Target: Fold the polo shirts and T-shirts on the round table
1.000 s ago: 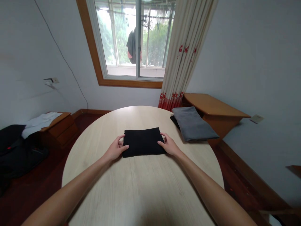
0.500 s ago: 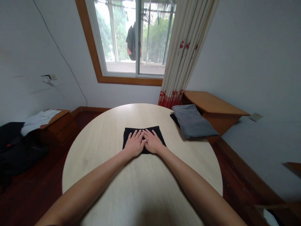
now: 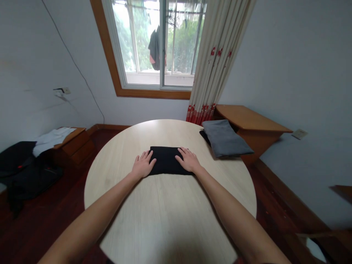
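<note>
A black cloth, folded into a flat rectangle, lies on the round pale wood table. My left hand rests at its left edge, fingers spread, with the thumb on the fabric and the other fingers near or over the tabletop. Flat on the right end of the cloth is my right hand, its fingers stretched out. Neither hand grips anything. The cloth's right edge is partly hidden under the right hand.
Folded grey cloth lies at the table's back right, with black fabric under it. Behind stands a brown wooden desk. A curtain hangs beside the window. At left, a low wooden cabinet stands near a black bag.
My hands have slid apart from the middle of the black cloth, the left toward its left edge and the right toward its right end. The cloth now looks flatter and straighter.
</note>
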`<move>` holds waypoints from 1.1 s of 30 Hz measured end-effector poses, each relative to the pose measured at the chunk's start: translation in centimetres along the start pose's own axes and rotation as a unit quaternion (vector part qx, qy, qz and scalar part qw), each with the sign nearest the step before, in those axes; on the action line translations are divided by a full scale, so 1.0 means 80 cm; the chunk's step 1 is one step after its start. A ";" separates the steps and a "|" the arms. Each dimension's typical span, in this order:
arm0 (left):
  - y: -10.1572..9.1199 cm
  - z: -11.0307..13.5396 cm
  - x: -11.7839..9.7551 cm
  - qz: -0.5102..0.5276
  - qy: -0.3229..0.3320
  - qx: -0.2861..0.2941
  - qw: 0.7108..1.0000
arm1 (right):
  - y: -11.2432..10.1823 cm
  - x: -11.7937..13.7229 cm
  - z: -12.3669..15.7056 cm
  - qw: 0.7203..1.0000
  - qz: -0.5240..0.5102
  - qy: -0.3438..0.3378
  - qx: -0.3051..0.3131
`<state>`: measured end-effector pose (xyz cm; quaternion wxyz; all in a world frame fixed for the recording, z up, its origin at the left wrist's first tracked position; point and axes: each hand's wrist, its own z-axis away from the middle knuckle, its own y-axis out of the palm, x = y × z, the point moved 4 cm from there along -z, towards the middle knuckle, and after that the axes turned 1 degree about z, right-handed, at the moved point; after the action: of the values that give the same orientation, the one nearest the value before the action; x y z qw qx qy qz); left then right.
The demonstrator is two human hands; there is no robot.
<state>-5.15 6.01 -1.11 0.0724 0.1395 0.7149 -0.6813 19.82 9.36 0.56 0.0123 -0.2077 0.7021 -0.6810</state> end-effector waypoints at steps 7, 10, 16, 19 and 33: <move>-0.003 0.044 0.016 0.054 -0.016 0.005 0.998 | -0.021 0.033 0.104 0.993 0.096 0.062 0.000; -0.008 0.054 -0.006 0.104 0.007 0.009 0.994 | -0.030 0.030 0.124 0.994 0.077 0.077 0.030; -0.023 0.043 -0.051 0.309 0.011 0.040 0.950 | -0.035 0.010 0.099 0.993 -0.089 0.079 0.024; -0.049 0.044 -0.077 0.406 0.070 0.030 0.911 | -0.028 -0.001 0.083 0.948 -0.308 0.066 0.031; -0.044 0.062 -0.155 0.697 0.158 0.102 0.693 | -0.107 -0.054 0.124 0.763 -0.643 -0.014 -0.065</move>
<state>5.14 -0.30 5.57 0.3977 0.7095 0.3401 -0.4720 29.06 1.40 6.93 -0.4320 -0.6199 0.4465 -0.4793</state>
